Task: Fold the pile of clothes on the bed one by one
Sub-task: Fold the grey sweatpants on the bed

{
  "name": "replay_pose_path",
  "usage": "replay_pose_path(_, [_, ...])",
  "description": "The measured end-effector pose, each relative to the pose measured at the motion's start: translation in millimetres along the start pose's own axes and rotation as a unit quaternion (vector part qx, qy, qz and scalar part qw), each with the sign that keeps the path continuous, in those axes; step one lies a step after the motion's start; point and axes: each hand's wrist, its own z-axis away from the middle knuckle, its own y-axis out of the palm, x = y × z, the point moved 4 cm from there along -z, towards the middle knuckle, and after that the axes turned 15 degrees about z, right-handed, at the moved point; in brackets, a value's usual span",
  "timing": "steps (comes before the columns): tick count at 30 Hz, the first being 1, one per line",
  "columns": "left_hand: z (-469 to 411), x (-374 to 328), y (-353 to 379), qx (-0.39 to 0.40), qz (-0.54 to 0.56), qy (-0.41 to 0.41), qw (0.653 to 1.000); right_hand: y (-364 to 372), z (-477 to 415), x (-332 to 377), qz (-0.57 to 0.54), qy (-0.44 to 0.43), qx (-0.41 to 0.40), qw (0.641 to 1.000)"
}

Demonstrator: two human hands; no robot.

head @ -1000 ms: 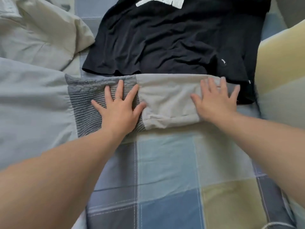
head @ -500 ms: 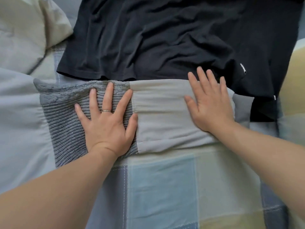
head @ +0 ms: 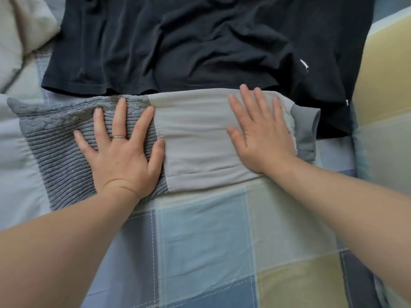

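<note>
Both hands lie flat on the folded grey garment (head: 195,138), which rests on the bed (head: 222,241) at the near side of the black shirt (head: 178,41), its far edge touching that shirt's hem. All fingers (head: 119,116) are straight and spread, gripping nothing: left hand (head: 120,156) on the ribbed end, right hand (head: 262,138) on the smooth end. Press evenly and stroke outward to flatten creases; avoid dragging the shirt's hem.

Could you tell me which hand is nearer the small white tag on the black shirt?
Right. The right hand lies flat on the garment's pale panel, below-left of the white tag; the left hand presses the ribbed grey part, farther left.
</note>
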Motion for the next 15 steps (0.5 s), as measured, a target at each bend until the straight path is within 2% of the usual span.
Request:
replay_pose_path(4, [1.4,-0.6,-1.1,-0.008,0.004,0.000,1.000,7.0,11.0,-44.4,0.029,0.095,0.040,0.994])
replay_pose_path(7, [0.8,-0.4,-1.2,-0.013,0.004,0.000,1.000,-3.1,24.3,-42.3,-0.063,0.202,0.055,0.976])
replay_pose_path(9, [0.0,0.1,-0.2,-0.014,0.000,0.002,1.000,-19.5,47.8,-43.0,-0.171,0.285,0.012,0.943])
replay_pose_path(11, [-0.9,1.4,-0.5,-0.008,0.002,0.003,1.000,-33.7,80.0,-40.5,-0.214,0.324,-0.080,0.918])
replay_pose_path(12, [-1.7,2.0,-0.8,0.001,0.007,0.003,1.000,-35.1,93.9,-38.6,-0.249,0.334,-0.092,0.905])
replay_pose_path(13, [-3.2,2.3,-1.8,0.014,0.017,0.005,1.000,-31.9,103.1,-36.8,-0.324,0.356,-0.063,0.874])
replay_pose_path(14, [-2.8,2.7,-3.9,0.034,0.029,0.007,0.999,-25.2,109.7,-32.6,-0.432,0.394,0.002,0.811])
replay_pose_path(15, [-0.3,2.2,-6.5,0.056,0.042,0.012,0.997,-16.8,114.4,-27.4,-0.535,0.436,0.065,0.720])
